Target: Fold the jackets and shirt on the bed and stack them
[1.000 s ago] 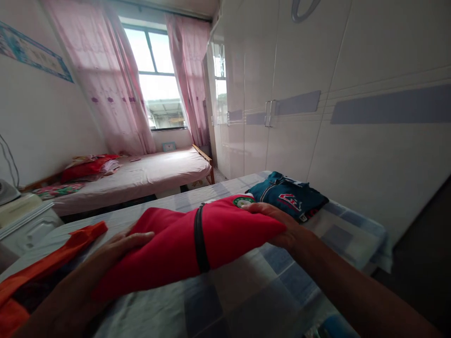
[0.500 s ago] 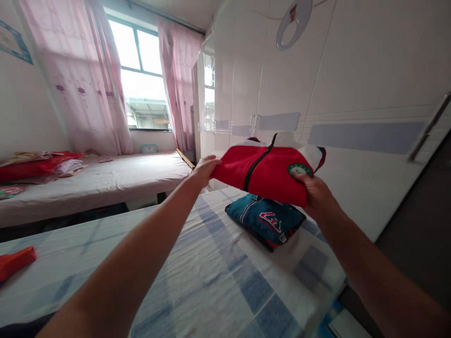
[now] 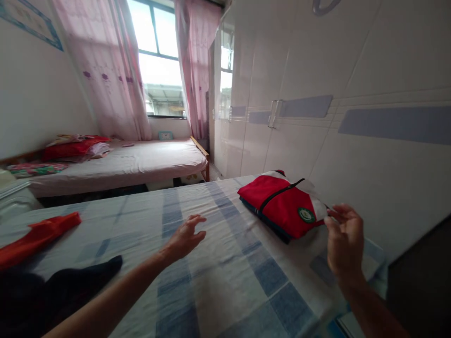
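Observation:
A folded red and white jacket (image 3: 282, 202) with a black zip and a round green badge lies on top of a folded dark teal garment (image 3: 262, 217). Only the front edge of that lower garment shows. At the stack's right corner, my right hand (image 3: 345, 239) pinches the edge of the red jacket between thumb and fingers. My left hand (image 3: 185, 237) is off to the left above the bedsheet, fingers apart and holding nothing.
The stack rests on a blue and white checked bed (image 3: 218, 281). Orange cloth (image 3: 45, 232) and a dark garment (image 3: 81, 281) lie at left. White wardrobe doors (image 3: 299, 150) border the far side. Beyond is another bed (image 3: 151, 162) under a window.
The red jacket has come down onto the teal garment. My left hand has let go and moved left and down; my right hand stays at the jacket's right edge. The view has turned left.

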### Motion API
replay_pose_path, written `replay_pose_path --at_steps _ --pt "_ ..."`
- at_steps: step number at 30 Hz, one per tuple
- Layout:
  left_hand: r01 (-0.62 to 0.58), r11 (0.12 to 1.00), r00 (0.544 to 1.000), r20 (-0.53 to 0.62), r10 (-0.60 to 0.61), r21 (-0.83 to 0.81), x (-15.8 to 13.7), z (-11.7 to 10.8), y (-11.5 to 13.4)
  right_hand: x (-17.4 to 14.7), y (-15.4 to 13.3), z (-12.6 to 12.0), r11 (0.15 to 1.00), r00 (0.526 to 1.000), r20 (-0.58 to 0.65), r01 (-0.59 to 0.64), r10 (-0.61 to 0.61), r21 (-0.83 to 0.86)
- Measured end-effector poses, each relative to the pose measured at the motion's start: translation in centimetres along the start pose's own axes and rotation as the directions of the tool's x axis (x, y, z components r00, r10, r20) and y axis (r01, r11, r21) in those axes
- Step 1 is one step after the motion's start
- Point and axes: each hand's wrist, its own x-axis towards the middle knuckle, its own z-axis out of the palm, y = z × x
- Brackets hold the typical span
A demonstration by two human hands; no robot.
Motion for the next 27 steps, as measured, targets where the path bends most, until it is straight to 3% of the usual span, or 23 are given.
replay_pose_path --at_steps 2,4,8,11,13,15,18,21,24,27 --pt "0.018 0.998 0.999 -0.032 -0.016 0.063 -2.8 -1.9 -0.9 -1.8 -2.4 2.7 0.996 0.976 0.2 0.071 -0.082 0.062" --pt "0.052 0.99 0.996 -0.078 -0.042 0.131 -5.4 -3.7 -1.6 -4.0 -4.1 5.7 0.995 0.911 0.41 0.005 -0.047 0.103" --pt "0.155 0.95 0.971 -0.218 -0.096 0.272 -10.0 -8.3 -3.7 -8.5 -4.5 11.5 0.987 0.672 0.735 -0.157 0.093 0.019" --pt "0.267 0.889 0.914 -0.39 -0.11 0.373 -13.9 -12.8 -5.3 -11.1 -2.4 14.4 0.984 0.539 0.828 -0.152 0.157 -0.088" --pt "0.339 0.844 0.856 -0.509 -0.092 0.416 -16.9 -16.0 -6.0 -12.4 -0.7 15.4 0.982 0.515 0.836 -0.111 0.19 -0.155" --pt "0.407 0.788 0.79 -0.61 -0.051 0.462 -20.1 -18.9 -6.5 -13.2 0.7 15.8 0.981 0.531 0.829 -0.018 0.174 -0.194" --pt "0.585 0.605 0.691 -0.723 -0.022 0.541 -24.7 -22.4 -7.4 -13.7 1.6 15.6 0.967 0.537 0.842 0.178 0.06 -0.182" --pt "0.753 0.429 0.602 -0.785 -0.144 0.499 -27.9 -24.4 -8.5 -14.0 1.5 15.3 0.926 0.498 0.866 0.347 -0.05 -0.146" --pt "0.8 0.412 0.558 -0.792 -0.248 0.435 -29.1 -25.1 -9.7 -14.1 1.2 15.3 0.868 0.442 0.889 0.482 -0.122 -0.121" --pt "0.825 0.443 0.487 -0.84 -0.238 0.352 -29.1 -25.4 -10.6 -14.3 1.4 15.3 0.813 0.398 0.898 0.576 -0.187 -0.086"
